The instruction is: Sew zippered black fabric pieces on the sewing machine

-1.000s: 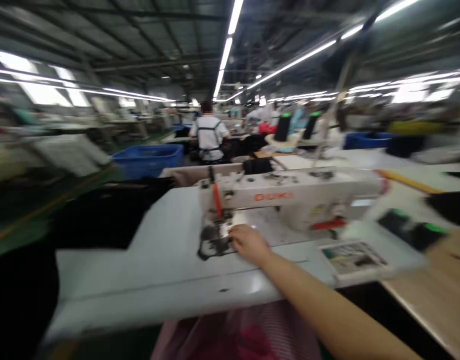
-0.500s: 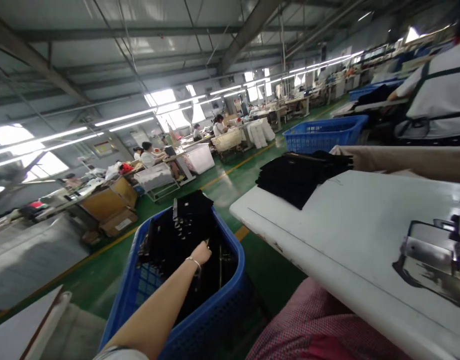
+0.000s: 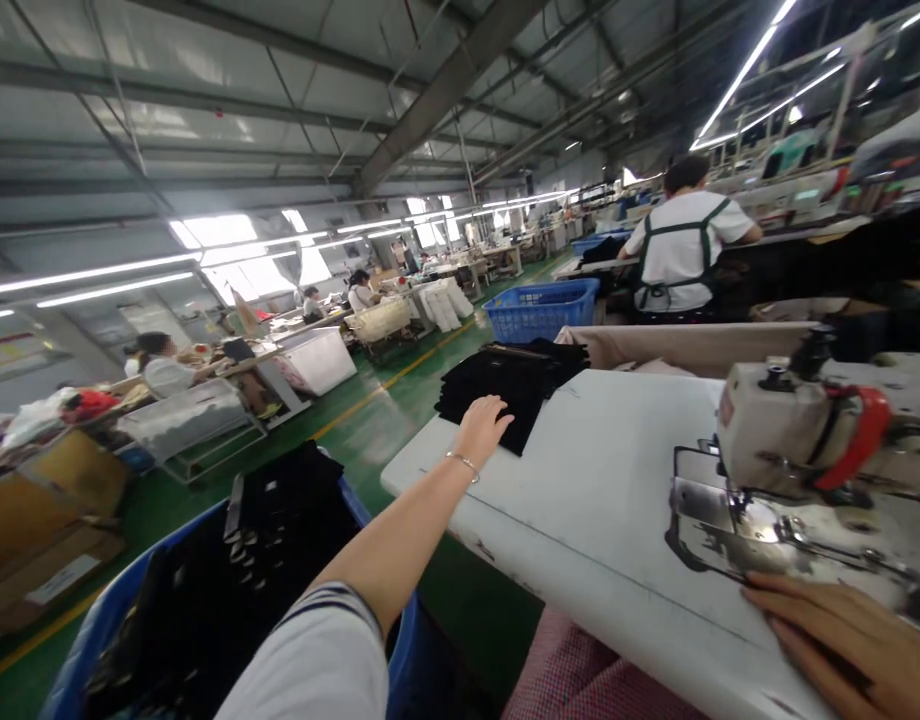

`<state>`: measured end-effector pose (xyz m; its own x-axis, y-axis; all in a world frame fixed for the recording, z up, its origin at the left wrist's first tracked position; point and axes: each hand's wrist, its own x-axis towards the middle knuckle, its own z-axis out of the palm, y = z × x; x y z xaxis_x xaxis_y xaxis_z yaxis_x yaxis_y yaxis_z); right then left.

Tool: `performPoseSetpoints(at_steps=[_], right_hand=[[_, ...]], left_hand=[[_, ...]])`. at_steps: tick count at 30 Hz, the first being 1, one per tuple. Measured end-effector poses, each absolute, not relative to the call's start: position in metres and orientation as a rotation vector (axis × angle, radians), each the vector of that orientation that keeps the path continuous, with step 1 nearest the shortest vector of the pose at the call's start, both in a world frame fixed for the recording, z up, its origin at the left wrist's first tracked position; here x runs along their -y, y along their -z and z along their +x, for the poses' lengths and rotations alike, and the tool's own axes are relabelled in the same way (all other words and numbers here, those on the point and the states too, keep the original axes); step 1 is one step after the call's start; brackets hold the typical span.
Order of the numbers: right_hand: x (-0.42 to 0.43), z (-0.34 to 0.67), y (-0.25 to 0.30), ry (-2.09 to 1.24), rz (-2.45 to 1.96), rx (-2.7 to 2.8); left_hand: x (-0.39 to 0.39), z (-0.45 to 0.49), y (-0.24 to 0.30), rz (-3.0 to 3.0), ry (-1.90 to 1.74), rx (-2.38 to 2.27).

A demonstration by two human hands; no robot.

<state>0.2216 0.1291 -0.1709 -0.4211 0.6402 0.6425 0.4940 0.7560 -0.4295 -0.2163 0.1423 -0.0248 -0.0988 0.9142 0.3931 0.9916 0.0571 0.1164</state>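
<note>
My left hand (image 3: 484, 430) reaches out over the white sewing table (image 3: 610, 450), fingers spread, at the near edge of a stack of black fabric pieces (image 3: 497, 375). Whether the fingertips touch the stack I cannot tell. My right hand (image 3: 842, 630) rests by the front of the sewing machine (image 3: 775, 430), fingers stretched out flat on the table beside the metal plate (image 3: 707, 505). At lower left stands a blue plastic basket (image 3: 141, 570) holding black fabric pieces (image 3: 212, 590) with small pale tabs along their edges.
Beyond the table are a beige cloth-lined bin (image 3: 677, 345) and another blue basket (image 3: 542, 310). A person in a white shirt (image 3: 681, 240) sits further back. Cardboard boxes (image 3: 51, 575) stand left of the green floor aisle (image 3: 355, 420).
My left hand has left the basket and moved right and up to the black stack. The view has swung right, bringing my right hand and the machine into sight.
</note>
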Motion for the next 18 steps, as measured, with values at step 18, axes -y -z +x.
performPoseSetpoints(at_steps=[18], right_hand=[[-0.107,0.225,0.128,-0.263,-0.922,2.358]], left_hand=[[-0.083,-0.102,-0.032,-2.755,0.533,1.600]])
